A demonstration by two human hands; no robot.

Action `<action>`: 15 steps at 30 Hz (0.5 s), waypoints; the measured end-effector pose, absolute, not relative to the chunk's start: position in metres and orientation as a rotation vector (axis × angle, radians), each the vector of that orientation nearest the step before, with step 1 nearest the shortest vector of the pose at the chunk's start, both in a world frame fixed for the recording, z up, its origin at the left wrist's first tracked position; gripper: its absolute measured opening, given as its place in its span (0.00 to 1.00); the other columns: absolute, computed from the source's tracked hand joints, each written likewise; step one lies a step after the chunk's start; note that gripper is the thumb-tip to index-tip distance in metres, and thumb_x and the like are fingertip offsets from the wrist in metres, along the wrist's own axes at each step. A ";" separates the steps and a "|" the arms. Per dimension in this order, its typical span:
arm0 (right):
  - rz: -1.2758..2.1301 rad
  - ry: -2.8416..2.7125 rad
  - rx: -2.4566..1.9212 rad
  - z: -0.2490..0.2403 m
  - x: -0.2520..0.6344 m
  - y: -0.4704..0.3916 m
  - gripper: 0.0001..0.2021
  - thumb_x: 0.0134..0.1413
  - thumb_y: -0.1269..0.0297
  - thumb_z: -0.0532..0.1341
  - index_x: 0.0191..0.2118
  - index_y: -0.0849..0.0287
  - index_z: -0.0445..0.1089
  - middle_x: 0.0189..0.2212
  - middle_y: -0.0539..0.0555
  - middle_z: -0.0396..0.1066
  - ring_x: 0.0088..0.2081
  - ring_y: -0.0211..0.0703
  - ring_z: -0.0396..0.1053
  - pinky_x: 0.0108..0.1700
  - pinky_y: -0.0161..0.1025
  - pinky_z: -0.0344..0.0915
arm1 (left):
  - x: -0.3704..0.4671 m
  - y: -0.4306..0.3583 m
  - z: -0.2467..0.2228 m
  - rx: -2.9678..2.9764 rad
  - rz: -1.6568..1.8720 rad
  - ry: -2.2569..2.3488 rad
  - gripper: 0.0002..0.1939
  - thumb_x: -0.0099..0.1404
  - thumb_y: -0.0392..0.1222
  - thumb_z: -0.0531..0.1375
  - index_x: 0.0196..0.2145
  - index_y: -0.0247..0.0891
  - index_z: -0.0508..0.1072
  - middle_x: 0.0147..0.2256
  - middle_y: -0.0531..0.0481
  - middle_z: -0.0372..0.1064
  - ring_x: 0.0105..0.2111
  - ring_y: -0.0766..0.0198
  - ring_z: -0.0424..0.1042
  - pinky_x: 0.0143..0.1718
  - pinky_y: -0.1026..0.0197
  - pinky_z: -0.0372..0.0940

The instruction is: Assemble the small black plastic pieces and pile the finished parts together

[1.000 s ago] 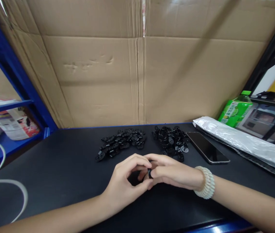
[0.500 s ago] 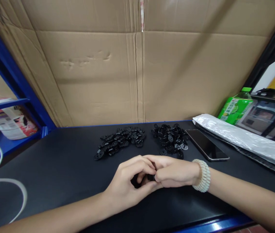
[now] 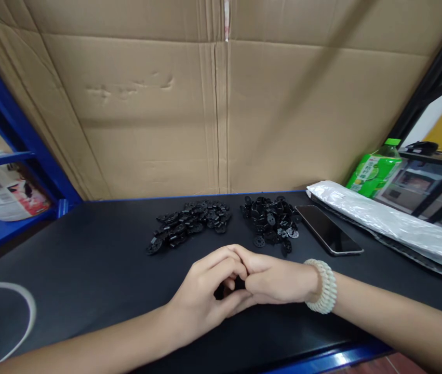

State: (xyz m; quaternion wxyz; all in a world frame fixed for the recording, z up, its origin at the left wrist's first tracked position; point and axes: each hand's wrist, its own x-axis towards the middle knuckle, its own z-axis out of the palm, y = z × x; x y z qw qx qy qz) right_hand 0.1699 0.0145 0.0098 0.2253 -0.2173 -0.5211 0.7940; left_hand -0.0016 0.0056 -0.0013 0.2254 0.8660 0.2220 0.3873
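Black discs (image 3: 270, 220) lie left of the phone (image 3: 329, 230); left hand (image 3: 205, 288) and right hand (image 3: 279, 280) curl their fingers, grip hidden; a bump might scatter discs.

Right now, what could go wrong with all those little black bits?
The left hand and right hand are closed in together, so a tiny bit between them could slip out unseen. A bump might mix the left pile and right pile, since only a narrow gap parts them. Bits might also scratch the phone, close beside the right pile.
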 end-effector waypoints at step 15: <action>2.126 -1.913 -0.579 0.020 0.176 0.019 0.13 0.59 0.77 0.49 0.47 0.57 0.49 0.41 0.52 0.63 0.29 0.29 0.75 0.37 0.33 0.71 | -0.005 0.005 -0.005 2.476 1.152 0.537 0.10 0.63 0.24 0.54 0.33 0.36 0.69 0.34 0.49 0.68 0.31 0.67 0.66 0.31 0.68 0.65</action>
